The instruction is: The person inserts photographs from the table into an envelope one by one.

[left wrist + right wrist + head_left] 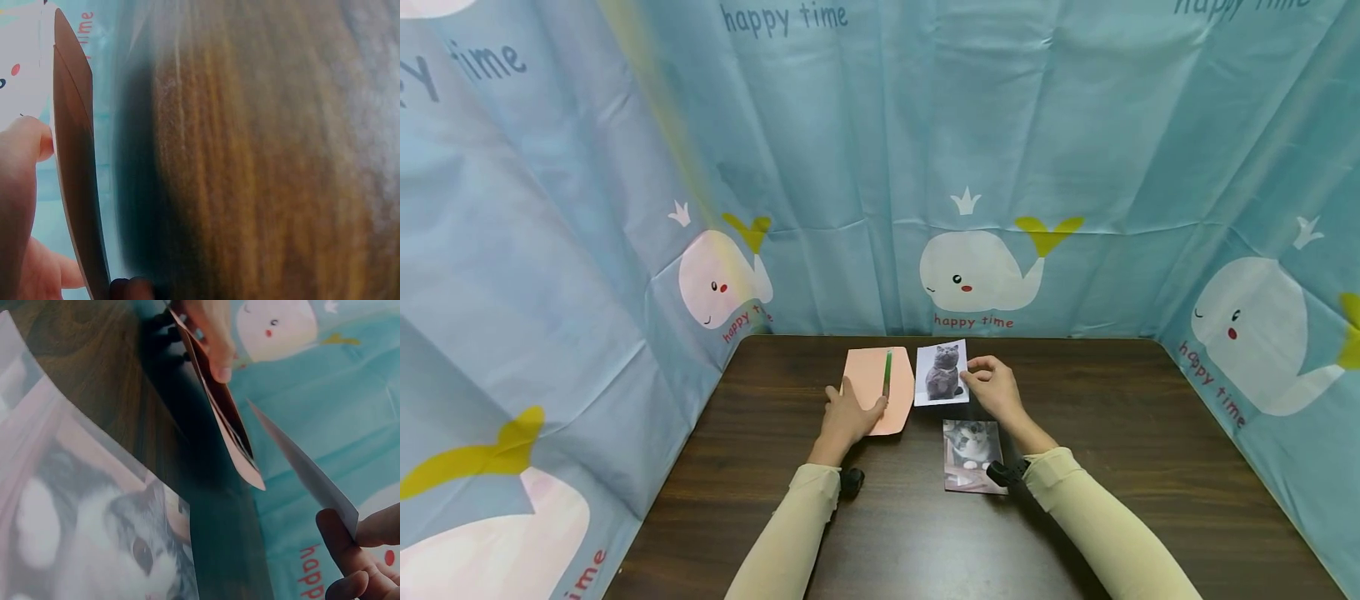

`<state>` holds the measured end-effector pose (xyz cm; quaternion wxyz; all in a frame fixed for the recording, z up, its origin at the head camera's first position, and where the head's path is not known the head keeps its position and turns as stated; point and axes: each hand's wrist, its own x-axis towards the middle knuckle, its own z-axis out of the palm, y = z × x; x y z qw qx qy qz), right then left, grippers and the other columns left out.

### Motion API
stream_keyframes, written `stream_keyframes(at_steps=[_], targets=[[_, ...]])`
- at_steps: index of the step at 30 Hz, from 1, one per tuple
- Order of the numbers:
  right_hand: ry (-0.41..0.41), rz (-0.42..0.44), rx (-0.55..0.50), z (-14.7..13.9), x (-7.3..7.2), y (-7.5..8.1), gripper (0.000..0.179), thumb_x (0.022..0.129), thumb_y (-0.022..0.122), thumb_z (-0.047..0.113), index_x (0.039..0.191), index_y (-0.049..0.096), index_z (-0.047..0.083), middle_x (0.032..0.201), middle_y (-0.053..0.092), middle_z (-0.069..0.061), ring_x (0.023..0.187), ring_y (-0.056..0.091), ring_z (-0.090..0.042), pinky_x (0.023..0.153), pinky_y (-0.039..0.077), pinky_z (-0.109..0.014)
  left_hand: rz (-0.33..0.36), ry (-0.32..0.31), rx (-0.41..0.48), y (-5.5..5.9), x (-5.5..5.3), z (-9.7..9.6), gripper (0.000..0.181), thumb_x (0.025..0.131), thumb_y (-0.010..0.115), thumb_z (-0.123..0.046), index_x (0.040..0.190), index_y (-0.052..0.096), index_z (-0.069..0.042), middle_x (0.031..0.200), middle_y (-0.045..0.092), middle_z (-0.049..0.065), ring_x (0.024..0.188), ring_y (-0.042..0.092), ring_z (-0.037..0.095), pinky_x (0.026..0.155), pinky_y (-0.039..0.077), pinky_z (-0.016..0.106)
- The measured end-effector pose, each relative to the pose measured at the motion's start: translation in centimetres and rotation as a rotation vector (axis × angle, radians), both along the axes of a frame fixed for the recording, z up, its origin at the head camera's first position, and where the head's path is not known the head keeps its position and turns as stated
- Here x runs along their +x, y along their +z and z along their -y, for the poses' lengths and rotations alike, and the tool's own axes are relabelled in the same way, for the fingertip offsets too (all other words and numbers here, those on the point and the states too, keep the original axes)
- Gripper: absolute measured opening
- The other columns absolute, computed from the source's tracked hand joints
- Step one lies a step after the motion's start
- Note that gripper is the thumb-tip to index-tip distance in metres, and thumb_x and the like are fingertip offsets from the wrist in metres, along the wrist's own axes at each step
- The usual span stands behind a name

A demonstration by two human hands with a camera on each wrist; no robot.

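Two pale sleeves (pixel 790 525) reached in over the brown table (pixel 895 533) from its near side, a small black device at each wrist. Nearest the person, a photo of a grey-and-white cat (pixel 968 446) lay on the wood, partly covered by the right wrist's device. Beyond it, the left hand (pixel 846 417) gripped the lower part of a peach envelope (pixel 863 375), its thumb and fingers spread apart across the paper. The envelope was tilted, its flap towards the right, and a narrow green-and-brown strip (pixel 887 371) showed near that side; what it was could not be told. Just right of the flap, the right hand (pixel 996 390) pinched the right edge of a photo of a solid grey cat (pixel 943 379) between thumb and fingers. Behind everything hung a blue curtain (pixel 850 167) with printed whales (pixel 977 271).
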<state>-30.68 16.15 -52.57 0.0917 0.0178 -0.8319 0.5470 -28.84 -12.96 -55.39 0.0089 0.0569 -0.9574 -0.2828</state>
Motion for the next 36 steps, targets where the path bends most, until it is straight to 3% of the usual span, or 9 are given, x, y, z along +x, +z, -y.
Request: stream_keyframes(at_steps=[19, 29, 36], targets=[[-0.056, 0.111, -0.04, 4.3, -2.8, -0.9, 0.025, 0.089, 0.076, 0.018, 0.107, 0.067, 0.004, 0.092, 0.075, -0.017, 0.082, 0.068, -0.019, 0.065, 0.045, -0.027, 0.008, 0.006, -0.007, 0.1, -0.1, -0.1, 0.108, 0.086, 0.061, -0.068, 0.159, 0.019, -0.002, 0.137, 0.03, 0.032, 0.11, 0.053, 0.049, 0.087, 0.05, 0.055], [-0.041, 0.151, -0.022, 5.8, -3.4, -1.3, 0.026, 0.09, 0.075, 0.021, 0.108, 0.067, 0.005, 0.094, 0.076, -0.015, 0.079, 0.069, -0.018, 0.067, 0.047, -0.031, -0.035, 0.014, -0.017, -0.2, -0.4, 0.0, 0.108, 0.083, 0.064, -0.067, 0.157, 0.024, 0.001, 0.132, 0.033, 0.033, 0.104, 0.055, 0.049, 0.082, 0.051, 0.055], [-0.039, 0.178, -0.036, 6.5, -3.7, -2.0, 0.026, 0.088, 0.076, 0.021, 0.106, 0.067, 0.004, 0.087, 0.075, -0.012, 0.063, 0.062, -0.013, 0.06, 0.047, -0.03, -0.024, 0.008, -0.018, -0.3, -0.3, 0.0, 0.107, 0.084, 0.063, -0.067, 0.157, 0.024, 0.001, 0.136, 0.031, 0.034, 0.108, 0.054, 0.051, 0.085, 0.051, 0.056]])
